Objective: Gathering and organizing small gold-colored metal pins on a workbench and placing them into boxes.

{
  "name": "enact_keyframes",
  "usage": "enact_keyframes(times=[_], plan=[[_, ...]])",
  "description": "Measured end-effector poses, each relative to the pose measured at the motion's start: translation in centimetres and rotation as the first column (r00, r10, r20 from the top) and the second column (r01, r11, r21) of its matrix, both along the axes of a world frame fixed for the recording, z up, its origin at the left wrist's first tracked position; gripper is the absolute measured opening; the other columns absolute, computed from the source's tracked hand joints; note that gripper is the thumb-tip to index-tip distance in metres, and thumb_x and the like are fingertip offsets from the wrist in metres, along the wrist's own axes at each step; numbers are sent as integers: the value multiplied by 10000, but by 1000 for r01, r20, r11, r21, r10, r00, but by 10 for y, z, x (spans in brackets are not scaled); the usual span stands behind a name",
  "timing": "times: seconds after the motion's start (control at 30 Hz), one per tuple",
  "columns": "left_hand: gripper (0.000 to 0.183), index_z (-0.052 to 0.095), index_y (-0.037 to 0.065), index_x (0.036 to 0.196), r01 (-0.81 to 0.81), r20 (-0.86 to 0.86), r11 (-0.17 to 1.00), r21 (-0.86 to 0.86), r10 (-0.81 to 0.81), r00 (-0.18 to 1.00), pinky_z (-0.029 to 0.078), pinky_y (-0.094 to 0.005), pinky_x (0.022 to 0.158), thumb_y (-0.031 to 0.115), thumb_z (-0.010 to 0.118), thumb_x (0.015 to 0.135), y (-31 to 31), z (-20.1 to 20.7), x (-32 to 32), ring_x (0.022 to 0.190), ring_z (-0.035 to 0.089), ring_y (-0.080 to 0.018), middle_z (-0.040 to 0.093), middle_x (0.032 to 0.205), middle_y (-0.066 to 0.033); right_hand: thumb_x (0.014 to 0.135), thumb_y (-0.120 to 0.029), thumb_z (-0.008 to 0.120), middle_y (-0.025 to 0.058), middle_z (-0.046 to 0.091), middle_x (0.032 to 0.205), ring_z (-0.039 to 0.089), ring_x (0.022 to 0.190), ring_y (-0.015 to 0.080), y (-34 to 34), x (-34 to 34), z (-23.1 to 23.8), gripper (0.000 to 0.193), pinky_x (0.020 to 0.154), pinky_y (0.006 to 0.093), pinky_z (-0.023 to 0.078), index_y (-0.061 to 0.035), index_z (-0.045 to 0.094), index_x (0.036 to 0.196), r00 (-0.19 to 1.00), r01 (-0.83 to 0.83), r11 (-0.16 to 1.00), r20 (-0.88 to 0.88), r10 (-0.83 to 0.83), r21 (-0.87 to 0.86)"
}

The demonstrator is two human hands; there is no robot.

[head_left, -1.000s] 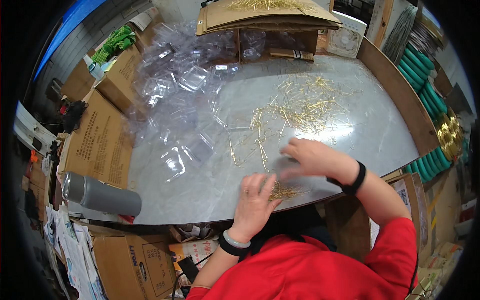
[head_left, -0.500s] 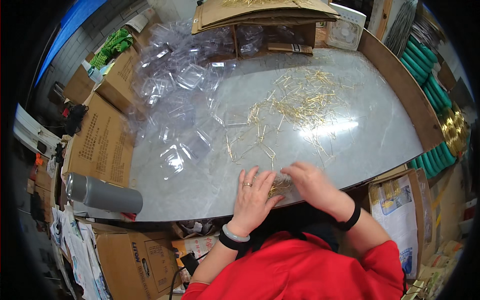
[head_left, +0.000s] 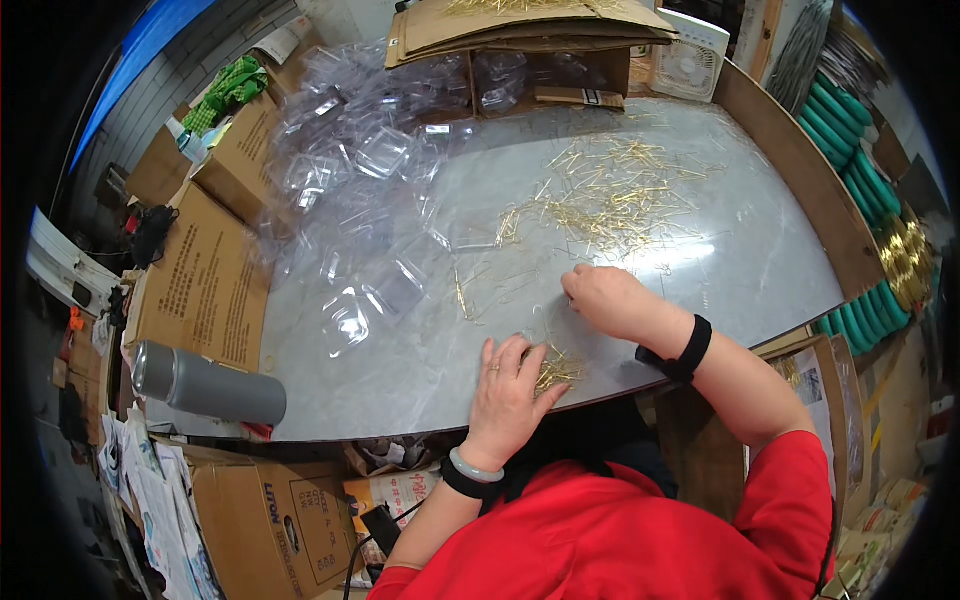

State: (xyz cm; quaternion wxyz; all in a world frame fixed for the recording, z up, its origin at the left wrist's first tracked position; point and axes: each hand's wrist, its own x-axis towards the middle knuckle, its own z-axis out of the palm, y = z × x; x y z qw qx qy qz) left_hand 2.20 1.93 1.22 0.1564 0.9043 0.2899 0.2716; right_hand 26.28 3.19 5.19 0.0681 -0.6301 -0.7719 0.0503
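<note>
Two bare hands at work over a pale grey marble-look tabletop. Left hand lies flat, palm down, fingers spread open, resting on a small heap of thin gold metal pins near the table's front edge; nothing gripped. A ring shows on one finger; a pale green bangle and a black band sit at the wrist. Right hand sits further in, just right of centre, fingers curled down onto the surface. Cannot tell whether it pinches a pin; the fingertips are hidden under the knuckles. Black wristband on that arm, red sleeve above.

The main scatter of loose gold pins spreads across the far middle of the table, well apart from the small heap. A few stray pins lie between.

Clear plastic blister shells are piled over the table's left and far-left part. Grey metal cylindrical flask lies on its side at the left front corner. Brown cardboard cartons stand along the left edge. Small white fan at the far side. Green tubes stacked beyond the right rim.
</note>
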Motion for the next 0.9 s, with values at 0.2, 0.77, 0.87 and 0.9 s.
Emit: enact_keyframes(times=[0.2, 0.77, 0.87, 0.9], plan=[[496, 643, 46, 1233, 5, 10, 1000, 14, -5, 1000, 328, -598, 1168, 323, 796, 851, 0, 1, 0, 1257, 498, -370, 508, 1284, -160, 864, -24, 619, 170, 667, 1049, 694, 936, 383, 4, 9, 5, 271, 789, 461, 576, -27, 596, 1134, 997, -58, 998, -58, 58, 5], [430, 680, 131, 1248, 43, -32, 995, 86, -40, 999, 323, -607, 1153, 338, 763, 881, 0, 2, 0, 1303, 489, -358, 556, 1279, -120, 882, -72, 670, 202, 555, 1411, 486, 1337, 417, -123, 31, -4, 416, 1120, 485, 413, -36, 601, 1291, 972, 192, 972, -163, -169, 137], [447, 664, 129, 1262, 56, -61, 991, 119, -49, 997, 317, -602, 1157, 341, 762, 881, -1, 3, 0, 1304, 496, -356, 579, 1276, -97, 883, -70, 690, 207, 561, 1403, 465, 1357, 435, -107, 4, -23, 509, 1151, 502, 377, -1, 528, 1360, 956, 286, 898, -168, -242, 334], [457, 656, 125, 1269, 55, -69, 991, 125, -47, 997, 315, -600, 1159, 341, 762, 881, 0, 4, 0, 1304, 499, -356, 587, 1276, -91, 908, -101, 682, 210, 571, 1387, 469, 1356, 430, -99, -10, -30, 508, 1160, 514, 356, -7, 525, 1382, 937, 267, 911, -305, -169, 315]])
